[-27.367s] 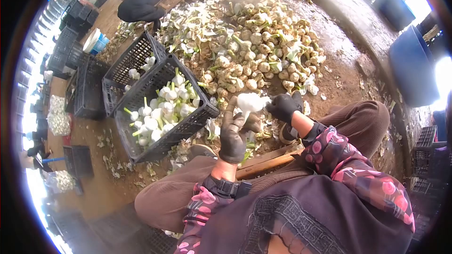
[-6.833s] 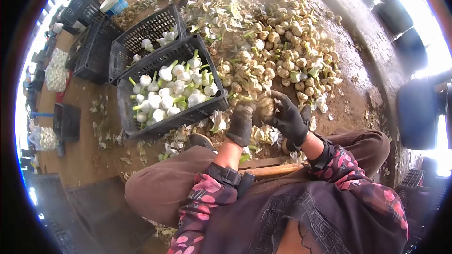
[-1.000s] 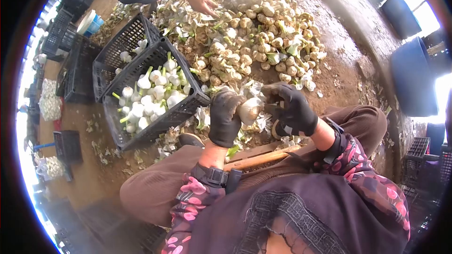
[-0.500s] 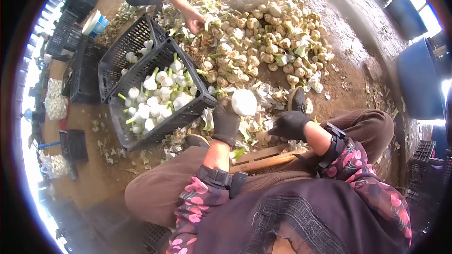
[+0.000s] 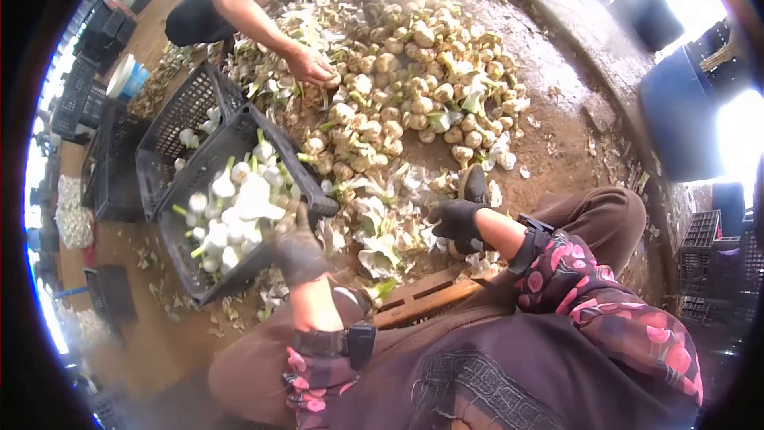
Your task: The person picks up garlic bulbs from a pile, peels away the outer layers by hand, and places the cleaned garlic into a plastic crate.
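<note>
My left hand (image 5: pixel 298 253), in a dark glove, is at the near right corner of a black crate (image 5: pixel 320 204) of white garlic bulbs. Its fingers are smeared by motion. A large bright white bulb (image 5: pixel 256 196) shows just beyond them, over the crate; whether the hand touches it is unclear. My right hand (image 5: pixel 458 220), also gloved, is near my shoe (image 5: pixel 474 185), above scattered peels (image 5: pixel 382 231). Its fingers are curled together, and what they hold, if anything, is hidden.
Beyond lies a large heap of unpeeled garlic (image 5: pixel 414 87), where another person's bare hand (image 5: pixel 310 65) touches a bulb. A second black crate (image 5: pixel 171 115) holds a few white bulbs. A wooden piece (image 5: pixel 426 299) lies between my legs. Blue barrel (image 5: pixel 680 115) at right.
My left hand has moved left to the crate, and the white bulb is now over it. The view has shifted. The other person's hand has moved and now touches a bulb.
</note>
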Demonstrator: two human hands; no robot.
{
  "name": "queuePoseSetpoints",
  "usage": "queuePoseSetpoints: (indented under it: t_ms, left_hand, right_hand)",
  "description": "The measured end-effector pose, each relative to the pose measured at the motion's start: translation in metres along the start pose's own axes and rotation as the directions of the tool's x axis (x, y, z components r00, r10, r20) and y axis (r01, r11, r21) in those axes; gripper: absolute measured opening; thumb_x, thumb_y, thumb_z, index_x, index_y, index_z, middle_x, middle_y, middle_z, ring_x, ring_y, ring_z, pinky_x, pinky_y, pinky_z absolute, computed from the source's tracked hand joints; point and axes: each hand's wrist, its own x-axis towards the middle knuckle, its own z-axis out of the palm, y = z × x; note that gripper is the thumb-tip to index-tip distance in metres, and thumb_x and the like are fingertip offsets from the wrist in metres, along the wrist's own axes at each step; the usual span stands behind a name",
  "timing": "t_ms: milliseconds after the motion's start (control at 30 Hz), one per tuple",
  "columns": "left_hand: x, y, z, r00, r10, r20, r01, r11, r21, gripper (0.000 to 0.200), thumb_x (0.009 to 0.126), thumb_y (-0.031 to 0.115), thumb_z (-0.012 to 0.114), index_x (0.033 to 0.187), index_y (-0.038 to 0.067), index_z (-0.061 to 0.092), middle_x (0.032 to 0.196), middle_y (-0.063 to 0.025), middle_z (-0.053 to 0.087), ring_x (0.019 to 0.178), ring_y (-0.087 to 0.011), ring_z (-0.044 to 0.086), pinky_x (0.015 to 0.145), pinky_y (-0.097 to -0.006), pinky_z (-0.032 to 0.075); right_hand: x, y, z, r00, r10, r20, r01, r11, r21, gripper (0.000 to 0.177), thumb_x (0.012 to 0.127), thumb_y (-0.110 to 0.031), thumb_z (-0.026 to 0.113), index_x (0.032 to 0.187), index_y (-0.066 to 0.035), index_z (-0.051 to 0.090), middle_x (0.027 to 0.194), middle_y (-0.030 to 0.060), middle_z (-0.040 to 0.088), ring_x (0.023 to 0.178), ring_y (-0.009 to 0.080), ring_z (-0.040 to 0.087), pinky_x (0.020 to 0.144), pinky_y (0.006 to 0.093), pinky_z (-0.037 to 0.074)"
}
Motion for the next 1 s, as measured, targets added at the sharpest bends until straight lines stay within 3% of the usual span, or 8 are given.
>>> queuePoseSetpoints:
  t_ms: [267, 300, 433, 600, 733, 867, 900, 1000]
  left_hand:
    - [-0.028, -0.057, 0.011, 0.902, -0.243, 0.356, 0.136, 0.944, 0.301, 0.025, 0.083, 0.0, 0.05, 0.108, -0.001, 0.051, 0.083, -0.006, 0.057, 0.068, -0.012, 0.052, 0.064, -0.0254, 0.044]
    - [-0.028, -0.062, 0.01, 0.902, -0.252, 0.351, 0.148, 0.943, 0.298, 0.025, 0.083, 0.0, 0.05, 0.108, -0.001, 0.051, 0.083, -0.006, 0.057, 0.068, -0.012, 0.052, 0.064, -0.0254, 0.044]
    - [-0.023, -0.078, 0.003, 0.866, -0.45, 0.216, 0.349, 0.855, 0.383, 0.03, 0.083, 0.002, 0.048, 0.113, -0.002, 0.049, 0.088, -0.0061, 0.058, 0.073, -0.0129, 0.055, 0.068, -0.0266, 0.047]
    - [-0.017, -0.085, -0.008, 0.845, -0.513, 0.151, 0.393, 0.787, 0.476, 0.031, 0.084, 0.009, 0.055, 0.113, -0.002, 0.05, 0.092, -0.0061, 0.057, 0.076, -0.0131, 0.054, 0.071, -0.0253, 0.047]
    - [-0.013, -0.086, -0.009, 0.839, -0.523, 0.147, 0.396, 0.774, 0.495, 0.045, 0.084, 0.021, 0.061, 0.118, -0.004, 0.045, 0.093, -0.0077, 0.058, 0.08, -0.0138, 0.055, 0.076, -0.0269, 0.046]
    - [-0.026, -0.084, 0.0, 0.445, -0.793, 0.417, 0.367, 0.586, 0.722, 0.039, 0.087, 0.012, 0.054, 0.123, -0.001, 0.047, 0.097, -0.0063, 0.059, 0.088, -0.0122, 0.055, 0.084, -0.0258, 0.046]
    - [-0.031, -0.079, 0.008, 0.455, -0.793, 0.406, 0.368, 0.582, 0.725, 0.039, 0.087, 0.012, 0.054, 0.123, -0.001, 0.047, 0.097, -0.0063, 0.059, 0.088, -0.0122, 0.055, 0.084, -0.0258, 0.046]
    - [-0.038, -0.07, 0.024, 0.214, -0.904, 0.369, 0.214, 0.412, 0.886, 0.038, 0.086, 0.007, 0.054, 0.123, -0.001, 0.049, 0.097, -0.0039, 0.059, 0.089, -0.0098, 0.054, 0.084, -0.0248, 0.044]
  right_hand:
    - [0.08, 0.061, -0.079, 0.825, 0.213, -0.523, -0.155, 0.976, 0.154, 0.023, 0.076, -0.026, 0.062, 0.087, -0.006, 0.066, 0.089, 0.021, 0.064, 0.085, 0.0362, 0.062, 0.075, 0.041, 0.05]
    - [0.093, 0.068, -0.079, 0.516, 0.259, -0.817, -0.053, 0.961, 0.271, 0.024, 0.077, -0.024, 0.061, 0.091, -0.004, 0.064, 0.095, 0.0221, 0.063, 0.088, 0.0365, 0.061, 0.079, 0.0415, 0.049]
    - [0.122, 0.108, -0.139, 0.231, 0.183, -0.956, -0.273, 0.955, 0.117, 0.029, 0.075, -0.027, 0.066, 0.092, -0.004, 0.06, 0.092, 0.0193, 0.06, 0.089, 0.0374, 0.056, 0.079, 0.0448, 0.046]
    - [0.161, 0.131, -0.195, 0.424, 0.564, -0.709, -0.63, 0.746, 0.216, 0.044, 0.075, -0.033, 0.069, 0.115, -0.014, 0.06, 0.121, 0.013, 0.053, 0.113, 0.0333, 0.05, 0.097, 0.0421, 0.04]
    - [0.158, 0.134, -0.193, 0.059, -0.199, -0.978, -0.228, 0.951, -0.208, 0.017, 0.073, -0.017, 0.066, 0.088, -0.01, 0.064, 0.099, 0.0137, 0.062, 0.095, 0.0349, 0.057, 0.081, 0.0419, 0.046]
    - [0.131, 0.073, -0.12, 0.518, -0.323, -0.792, 0.37, 0.92, -0.133, 0.014, 0.071, -0.007, 0.064, 0.085, -0.009, 0.062, 0.085, 0.0126, 0.061, 0.08, 0.0335, 0.059, 0.072, 0.0377, 0.049]
    - [0.138, 0.064, -0.096, 0.804, -0.262, -0.535, 0.295, 0.955, -0.023, 0.011, 0.071, -0.009, 0.062, 0.082, -0.01, 0.062, 0.081, 0.0138, 0.062, 0.078, 0.034, 0.06, 0.07, 0.0389, 0.049]
    - [0.161, 0.025, -0.044, 0.988, -0.156, -0.005, 0.152, 0.971, -0.183, 0.02, 0.073, -0.023, 0.06, 0.087, -0.009, 0.064, 0.085, 0.019, 0.064, 0.081, 0.038, 0.061, 0.075, 0.0441, 0.05]
